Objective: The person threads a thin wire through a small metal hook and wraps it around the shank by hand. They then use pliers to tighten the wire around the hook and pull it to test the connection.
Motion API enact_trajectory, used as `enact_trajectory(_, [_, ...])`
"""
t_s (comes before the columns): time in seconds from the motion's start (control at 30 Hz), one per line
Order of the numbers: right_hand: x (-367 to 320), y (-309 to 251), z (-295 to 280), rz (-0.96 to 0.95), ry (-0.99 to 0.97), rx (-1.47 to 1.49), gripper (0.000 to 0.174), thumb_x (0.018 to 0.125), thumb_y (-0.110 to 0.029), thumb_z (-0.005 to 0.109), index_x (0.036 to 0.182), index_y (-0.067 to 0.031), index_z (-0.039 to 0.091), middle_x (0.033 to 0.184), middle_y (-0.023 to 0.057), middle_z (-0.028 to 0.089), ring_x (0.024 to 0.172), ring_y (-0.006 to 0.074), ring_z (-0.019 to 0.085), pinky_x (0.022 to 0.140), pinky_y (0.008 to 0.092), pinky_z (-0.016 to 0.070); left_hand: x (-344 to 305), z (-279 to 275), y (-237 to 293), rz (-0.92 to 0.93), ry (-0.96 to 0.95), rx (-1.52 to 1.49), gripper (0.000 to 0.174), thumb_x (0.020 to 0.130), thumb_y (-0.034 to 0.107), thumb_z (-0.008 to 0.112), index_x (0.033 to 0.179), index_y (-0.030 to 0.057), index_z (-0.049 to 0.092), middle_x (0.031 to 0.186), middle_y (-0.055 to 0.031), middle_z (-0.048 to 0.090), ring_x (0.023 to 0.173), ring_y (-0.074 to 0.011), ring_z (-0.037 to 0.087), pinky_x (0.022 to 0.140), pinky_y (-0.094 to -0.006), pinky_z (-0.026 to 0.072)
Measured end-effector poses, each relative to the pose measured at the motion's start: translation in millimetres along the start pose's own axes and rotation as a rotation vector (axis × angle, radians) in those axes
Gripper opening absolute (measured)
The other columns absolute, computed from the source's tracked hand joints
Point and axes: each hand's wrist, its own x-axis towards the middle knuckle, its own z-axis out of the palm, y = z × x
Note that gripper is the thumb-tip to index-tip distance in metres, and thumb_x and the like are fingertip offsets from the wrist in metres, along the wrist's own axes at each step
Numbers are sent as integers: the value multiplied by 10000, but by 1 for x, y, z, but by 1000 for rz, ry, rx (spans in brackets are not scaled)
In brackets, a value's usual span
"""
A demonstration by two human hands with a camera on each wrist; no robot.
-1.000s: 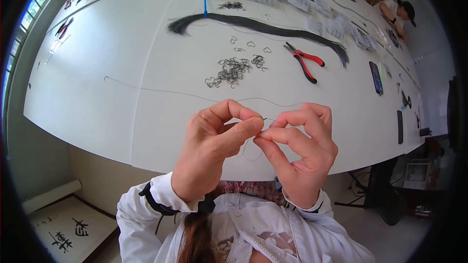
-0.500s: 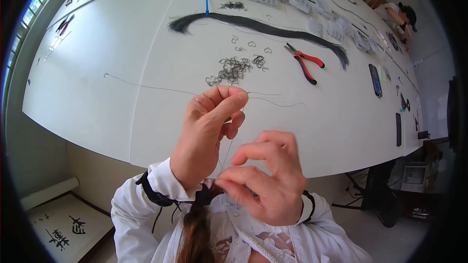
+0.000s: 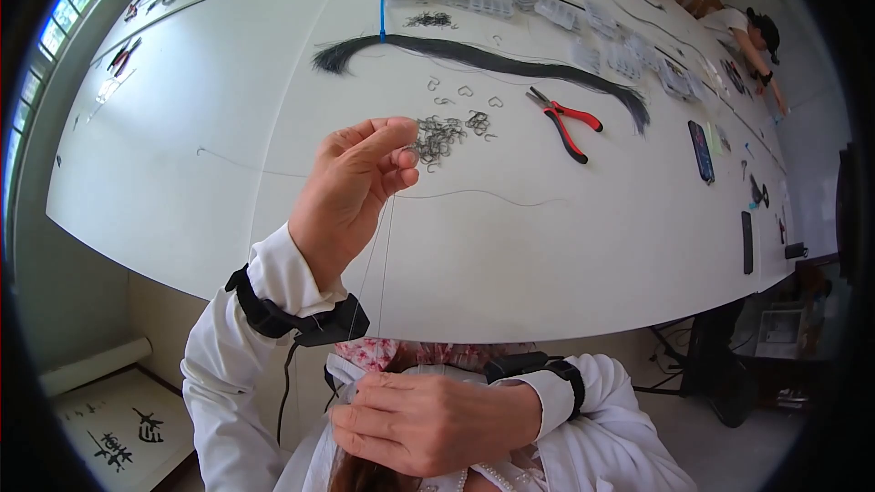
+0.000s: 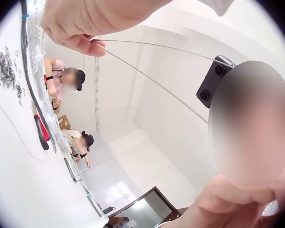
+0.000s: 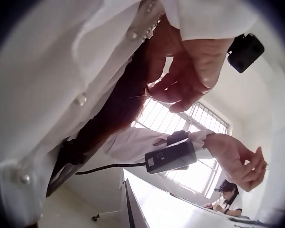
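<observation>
On the floor below the tabletop's (image 3: 182, 128) near left corner lies a sheet of paper (image 3: 118, 442) with brush characters, partly cut off by the dark rim of the view. The left hand (image 3: 351, 187) is raised over the near edge, thumb and forefinger pinching the top of a thin strand (image 3: 381, 255). The strand runs down in two fine lines, past the near edge, to the right hand (image 3: 428, 424) at the person's chest. That hand's fingers are curled in around the lower end, but the strand is too fine to make out between them.

In the left wrist view the strand (image 4: 152, 78) stretches taut from the left hand (image 4: 85, 21) towards the right hand (image 4: 237, 204), which is only partly in view. The right wrist view shows the right hand (image 5: 190, 66) clenched against the white blouse, and the left hand (image 5: 242, 161) small and far off; the strand cannot be seen there.

Towards the far edge lies a long bundle of dark hair (image 3: 483, 59). Nearer the middle is a heap of small metal hooks (image 3: 442, 132), partly hidden by the left fingertips. To their right lie red-handled pliers (image 3: 563, 123), then a phone (image 3: 700, 150) by the right edge
</observation>
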Motion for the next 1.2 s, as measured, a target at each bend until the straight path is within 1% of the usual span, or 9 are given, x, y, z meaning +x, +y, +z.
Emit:
enact_trajectory(0.1, [0,3,4,-37,42,-45,227,684,-79,581,850,75,584,846,118,562,798,222,556,746,305,477,2,3,2,-5,-1,15,158,910,143,568,944,-11,566,837,-9,545,663,-39,512,559,-154,460])
enact_trajectory(0.27, [2,8,-3,-8,-234,-401,261,705,-128,572,857,80,615,914,141,589,856,232,564,841,333,455,1,13,8,38,-142,59,109,907,127,571,908,19,554,791,31,495,639,-31,400,589,-162,367])
enact_trajectory(0.37, [4,6,-26,-54,-230,-611,254,695,-145,578,832,63,632,912,128,599,922,251,563,876,353,443,-10,23,13,147,-195,156,74,897,105,577,893,37,548,767,42,481,641,-30,370,592,-159,335])
enact_trajectory(0.5, [10,-1,-79,-9,71,-599,193,659,-113,621,809,6,645,840,75,604,888,230,567,804,340,457,-23,39,21,282,-165,317,56,879,77,587,876,43,543,748,44,474,648,-27,363,586,-162,315])
enact_trajectory(0.57, [12,4,-109,18,169,-594,185,640,-85,655,820,-39,656,828,48,599,862,212,564,755,320,464,-25,42,26,407,-172,340,79,852,29,628,850,26,549,815,11,574,693,-19,452,625,-166,370])
enact_trajectory(0.63, [14,12,-131,208,535,-641,227,586,-56,710,809,-55,666,801,41,605,806,208,555,730,322,444,-23,45,28,493,-206,334,88,834,-37,616,844,12,544,828,8,558,695,-26,462,631,-165,383])
enact_trajectory(0.77, [19,36,-162,389,537,-484,249,571,-48,733,813,-55,672,798,38,619,782,201,540,748,315,426,-20,51,36,607,-229,527,118,800,-102,602,836,-3,548,860,-19,504,694,-50,492,605,-180,403])
enact_trajectory(0.87, [24,54,-162,452,477,-202,154,656,-66,724,801,-66,673,766,34,620,794,183,537,781,306,406,-13,54,37,702,-226,635,124,782,-93,622,823,9,565,856,-31,521,679,-64,499,548,-190,404])
enact_trajectory(1.2, [33,89,-167,520,489,-189,91,660,-10,673,694,-73,617,683,-11,605,717,151,519,727,278,394,16,50,42,581,-277,653,114,793,-92,617,830,6,572,842,-30,530,682,-76,504,579,-210,414])
